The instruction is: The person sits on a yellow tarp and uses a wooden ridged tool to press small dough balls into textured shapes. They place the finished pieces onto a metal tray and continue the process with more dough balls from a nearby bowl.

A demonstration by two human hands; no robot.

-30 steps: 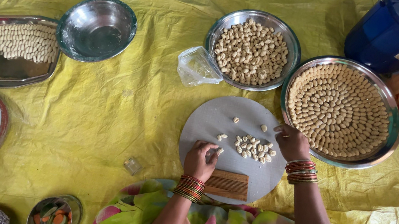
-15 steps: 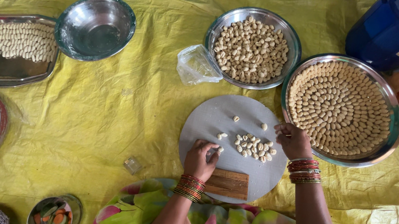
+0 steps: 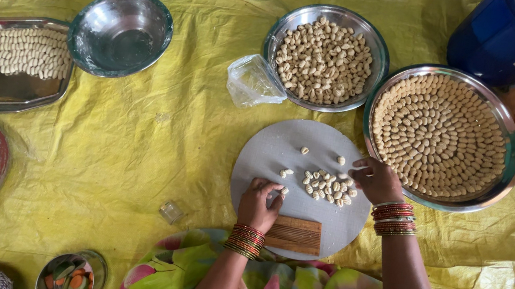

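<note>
Right hand [image 3: 378,180] shifted slightly toward 6 o'clock, fingers curled at the shaped dough pieces [image 3: 329,187]. Left hand [image 3: 261,202] clenched, pinching one piece beside the ridged wooden block [image 3: 294,234]; best pressed firmly, rolled evenly.

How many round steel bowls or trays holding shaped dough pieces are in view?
2: a steel bowl of loose pieces at top centre, and a round tray of pieces arranged in rings right of it, beside the right hand.

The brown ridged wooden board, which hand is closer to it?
Left. The left hand rests just up and left of the wooden board, nearly touching its corner. The right hand is farther off, up and right, beyond the little pile of shaped pieces.
</note>
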